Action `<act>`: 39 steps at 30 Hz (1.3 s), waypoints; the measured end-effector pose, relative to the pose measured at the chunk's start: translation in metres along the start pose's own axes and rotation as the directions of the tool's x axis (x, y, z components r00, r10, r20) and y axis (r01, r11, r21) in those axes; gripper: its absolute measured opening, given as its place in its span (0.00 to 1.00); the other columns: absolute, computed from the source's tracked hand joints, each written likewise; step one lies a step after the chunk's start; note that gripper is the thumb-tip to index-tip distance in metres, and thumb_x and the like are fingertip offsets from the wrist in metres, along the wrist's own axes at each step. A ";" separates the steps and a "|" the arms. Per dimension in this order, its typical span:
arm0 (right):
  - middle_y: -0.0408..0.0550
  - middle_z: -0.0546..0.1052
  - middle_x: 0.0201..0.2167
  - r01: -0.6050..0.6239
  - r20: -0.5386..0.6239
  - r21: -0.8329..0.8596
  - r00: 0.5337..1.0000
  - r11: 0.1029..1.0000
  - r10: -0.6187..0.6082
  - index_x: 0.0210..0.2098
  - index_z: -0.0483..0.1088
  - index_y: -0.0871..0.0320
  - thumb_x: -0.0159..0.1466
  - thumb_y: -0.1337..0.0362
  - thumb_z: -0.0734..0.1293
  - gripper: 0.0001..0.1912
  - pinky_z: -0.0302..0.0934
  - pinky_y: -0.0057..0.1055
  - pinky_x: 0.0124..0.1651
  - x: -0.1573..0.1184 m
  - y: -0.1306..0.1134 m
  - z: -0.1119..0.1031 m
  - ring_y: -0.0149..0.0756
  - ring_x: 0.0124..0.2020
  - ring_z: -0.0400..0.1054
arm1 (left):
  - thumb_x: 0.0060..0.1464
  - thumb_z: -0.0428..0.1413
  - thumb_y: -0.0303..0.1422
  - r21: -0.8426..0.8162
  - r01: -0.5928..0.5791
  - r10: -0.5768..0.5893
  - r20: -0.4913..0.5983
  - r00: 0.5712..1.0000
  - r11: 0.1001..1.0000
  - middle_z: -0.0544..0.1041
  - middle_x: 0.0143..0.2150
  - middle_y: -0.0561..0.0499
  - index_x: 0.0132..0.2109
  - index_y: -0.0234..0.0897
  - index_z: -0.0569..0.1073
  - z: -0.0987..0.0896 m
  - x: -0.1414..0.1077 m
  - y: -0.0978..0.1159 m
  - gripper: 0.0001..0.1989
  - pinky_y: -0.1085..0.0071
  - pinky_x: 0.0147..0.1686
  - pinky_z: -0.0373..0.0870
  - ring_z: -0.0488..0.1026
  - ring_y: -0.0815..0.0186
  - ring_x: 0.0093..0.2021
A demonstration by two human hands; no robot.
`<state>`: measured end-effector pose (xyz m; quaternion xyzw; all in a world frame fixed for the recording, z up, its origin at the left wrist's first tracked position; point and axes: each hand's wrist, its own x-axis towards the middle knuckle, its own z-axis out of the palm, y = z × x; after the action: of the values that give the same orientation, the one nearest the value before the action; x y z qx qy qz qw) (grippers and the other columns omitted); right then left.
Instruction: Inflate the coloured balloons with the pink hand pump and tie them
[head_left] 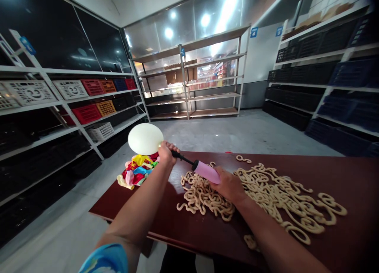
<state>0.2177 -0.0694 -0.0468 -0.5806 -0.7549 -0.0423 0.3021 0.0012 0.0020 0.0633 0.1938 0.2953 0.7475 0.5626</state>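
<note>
Above the table (183,227), pump (206,172) spans both hands, long axis running far left to near right. Left hand (167,153) wraps its black far end; right hand (230,185) grips the pink barrel, fingers closed. Balloon (145,139), inflated, sits just left of the left hand, the nearer one; neck hidden. Limp balloons (138,170) lie left, tan coils (278,194) right.
</note>
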 end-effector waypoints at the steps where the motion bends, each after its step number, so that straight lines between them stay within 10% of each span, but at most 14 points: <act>1: 0.46 0.74 0.35 0.003 0.006 0.004 1.000 1.000 -0.003 0.44 0.64 0.53 0.51 0.57 0.66 0.20 0.55 0.30 0.34 -0.001 0.000 0.000 0.38 0.34 0.69 | 0.49 0.48 0.32 -0.002 0.015 -0.015 0.001 1.000 1.000 0.47 0.14 0.60 0.23 0.39 0.46 -0.001 -0.006 -0.012 0.16 0.75 0.15 0.52 0.51 0.73 0.12; 8: 0.46 0.74 0.35 0.020 -0.002 0.044 1.000 0.999 -0.019 0.44 0.64 0.53 0.52 0.57 0.66 0.20 0.56 0.29 0.35 -0.003 -0.002 -0.001 0.37 0.35 0.69 | 0.49 0.48 0.33 -0.007 0.036 -0.036 0.022 0.999 0.999 0.49 0.15 0.60 0.23 0.39 0.48 0.003 -0.024 -0.038 0.15 0.73 0.16 0.55 0.52 0.73 0.13; 19: 0.47 0.75 0.35 0.010 -0.063 0.018 0.998 1.000 -0.008 0.47 0.63 0.55 0.51 0.57 0.66 0.24 0.56 0.30 0.35 0.005 0.002 -0.006 0.38 0.34 0.69 | 0.49 0.47 0.30 0.019 -0.152 0.151 0.028 0.988 0.988 0.48 0.14 0.60 0.23 0.39 0.46 0.007 0.016 0.077 0.16 0.74 0.15 0.50 0.50 0.73 0.12; 32: 0.46 0.75 0.34 -0.004 0.041 0.072 0.999 0.997 0.001 0.43 0.64 0.52 0.53 0.57 0.66 0.18 0.54 0.30 0.33 -0.003 -0.005 -0.007 0.39 0.33 0.69 | 0.51 0.49 0.35 -0.027 0.059 -0.054 0.160 0.986 0.998 0.47 0.14 0.60 0.22 0.39 0.44 -0.001 -0.025 -0.039 0.19 0.73 0.15 0.53 0.51 0.73 0.13; 39: 0.46 0.74 0.36 0.047 -0.027 0.015 0.999 0.999 -0.046 0.48 0.63 0.53 0.53 0.56 0.65 0.23 0.54 0.30 0.36 0.004 0.005 -0.005 0.38 0.35 0.68 | 0.52 0.48 0.35 -0.018 -0.001 0.003 0.125 0.992 1.000 0.46 0.14 0.59 0.22 0.39 0.43 0.007 -0.014 0.003 0.20 0.73 0.16 0.53 0.51 0.73 0.13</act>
<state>0.2236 -0.0663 -0.0419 -0.5599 -0.7645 -0.0512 0.3153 0.0076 -0.0106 0.0716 0.2356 0.2526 0.7370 0.5809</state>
